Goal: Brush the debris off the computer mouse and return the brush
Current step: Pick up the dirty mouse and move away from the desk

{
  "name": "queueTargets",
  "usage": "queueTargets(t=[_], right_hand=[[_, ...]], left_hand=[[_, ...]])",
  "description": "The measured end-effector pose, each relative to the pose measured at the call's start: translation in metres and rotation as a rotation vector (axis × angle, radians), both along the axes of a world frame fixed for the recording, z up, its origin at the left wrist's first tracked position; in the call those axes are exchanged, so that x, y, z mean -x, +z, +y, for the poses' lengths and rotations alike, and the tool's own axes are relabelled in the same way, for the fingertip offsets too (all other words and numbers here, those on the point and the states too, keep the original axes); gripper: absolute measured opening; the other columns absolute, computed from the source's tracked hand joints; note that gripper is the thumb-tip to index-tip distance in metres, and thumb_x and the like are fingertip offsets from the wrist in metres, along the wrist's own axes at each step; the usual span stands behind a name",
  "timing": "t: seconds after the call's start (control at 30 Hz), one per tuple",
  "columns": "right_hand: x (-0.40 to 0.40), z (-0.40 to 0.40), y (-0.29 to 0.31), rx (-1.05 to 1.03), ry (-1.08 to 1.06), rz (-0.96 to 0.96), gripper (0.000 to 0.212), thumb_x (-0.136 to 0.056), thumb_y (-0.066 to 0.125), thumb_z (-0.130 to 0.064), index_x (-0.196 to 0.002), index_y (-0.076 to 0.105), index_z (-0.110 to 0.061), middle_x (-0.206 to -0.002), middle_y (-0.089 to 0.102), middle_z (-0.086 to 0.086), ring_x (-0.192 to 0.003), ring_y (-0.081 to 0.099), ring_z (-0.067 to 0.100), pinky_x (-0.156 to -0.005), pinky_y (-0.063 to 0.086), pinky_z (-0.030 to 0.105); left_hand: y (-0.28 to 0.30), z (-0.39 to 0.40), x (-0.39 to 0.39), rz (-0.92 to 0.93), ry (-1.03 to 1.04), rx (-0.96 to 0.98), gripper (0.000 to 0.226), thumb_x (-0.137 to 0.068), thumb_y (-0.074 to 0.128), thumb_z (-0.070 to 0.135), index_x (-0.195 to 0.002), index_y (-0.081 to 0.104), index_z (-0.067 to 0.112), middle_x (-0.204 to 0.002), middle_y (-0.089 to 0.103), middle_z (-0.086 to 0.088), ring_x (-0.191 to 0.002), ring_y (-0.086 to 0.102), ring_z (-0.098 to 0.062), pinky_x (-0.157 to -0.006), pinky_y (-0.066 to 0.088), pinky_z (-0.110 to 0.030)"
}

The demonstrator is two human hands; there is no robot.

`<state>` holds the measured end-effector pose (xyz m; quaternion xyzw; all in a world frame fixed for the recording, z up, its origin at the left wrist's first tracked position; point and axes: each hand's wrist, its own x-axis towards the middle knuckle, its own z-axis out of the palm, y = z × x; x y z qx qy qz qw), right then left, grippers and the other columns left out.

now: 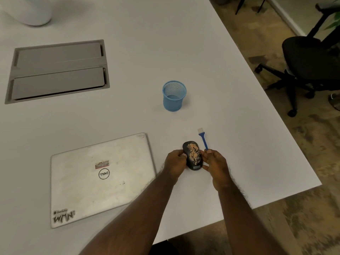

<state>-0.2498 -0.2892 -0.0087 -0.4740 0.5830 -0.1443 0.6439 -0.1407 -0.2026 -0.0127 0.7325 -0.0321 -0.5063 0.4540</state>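
A dark computer mouse [193, 155] covered with tan debris sits on the white table, right of the laptop. My left hand [174, 161] grips its left side. My right hand [214, 162] touches its right side and holds the end of a small blue brush [203, 138]. The brush handle points away from me, with its white bristles at the far end, above the table. A blue mesh cup [174, 95] stands upright farther back, with nothing visible inside.
A closed silver laptop [101, 179] lies left of the mouse. A grey cable hatch [57, 70] is set into the table at the back left. The table's right edge [276, 115] runs diagonally; a black office chair [311, 65] stands beyond it.
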Motion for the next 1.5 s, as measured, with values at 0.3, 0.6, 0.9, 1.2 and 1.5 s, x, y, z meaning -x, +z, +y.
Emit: queueTargets(t=[0.3,0.6,0.9,1.2,1.5], right_hand=[[0.009,0.005,0.014,0.014,-0.025,-0.031,0.022,-0.102,0.041,-0.021,-0.115,0.056,-0.012,-0.120,0.064,0.012,-0.108,0.063,0.030,-0.089,0.054,0.043],[0.038,0.031,0.058,0.025,-0.061,-0.089,0.020,-0.102,0.043,-0.020,-0.111,0.060,-0.013,-0.113,0.068,0.010,-0.098,0.066,0.021,-0.074,0.057,0.033],[0.092,0.081,0.128,0.118,-0.102,-0.072,0.019,-0.101,0.043,-0.025,-0.102,0.061,-0.022,-0.109,0.070,-0.001,-0.098,0.067,0.017,-0.076,0.053,0.033],[0.188,0.167,0.184,0.250,-0.398,-0.025,0.015,-0.097,0.053,-0.018,-0.096,0.067,-0.017,-0.083,0.077,0.002,-0.076,0.069,0.017,-0.070,0.054,0.032],[0.256,0.238,0.203,0.305,-0.623,-0.010,0.009,-0.089,0.064,-0.014,-0.090,0.073,-0.012,-0.073,0.068,0.003,-0.071,0.062,0.017,-0.067,0.052,0.031]], left_hand=[[0.007,-0.003,0.007,0.078,0.065,0.078,0.012,-0.098,0.045,0.018,-0.093,0.056,0.022,-0.104,0.065,-0.011,-0.101,0.064,-0.030,-0.090,0.055,-0.047],[0.038,0.019,0.023,0.576,0.208,0.308,0.033,-0.100,0.040,0.014,-0.126,0.053,-0.001,-0.110,0.064,-0.018,-0.101,0.062,-0.030,-0.091,0.052,-0.046],[0.081,0.051,0.055,0.899,0.073,0.377,0.047,-0.099,0.035,0.028,-0.134,0.048,0.000,-0.120,0.061,-0.022,-0.106,0.060,-0.033,-0.093,0.050,-0.047],[0.120,0.078,0.109,1.005,-0.155,0.361,0.052,-0.096,0.039,0.030,-0.135,0.047,-0.004,-0.117,0.061,-0.025,-0.104,0.059,-0.039,-0.093,0.048,-0.049],[0.140,0.107,0.175,1.036,-0.247,0.260,0.049,-0.099,0.034,0.035,-0.130,0.052,0.002,-0.124,0.060,-0.022,-0.089,0.067,-0.034,-0.079,0.056,-0.049]])
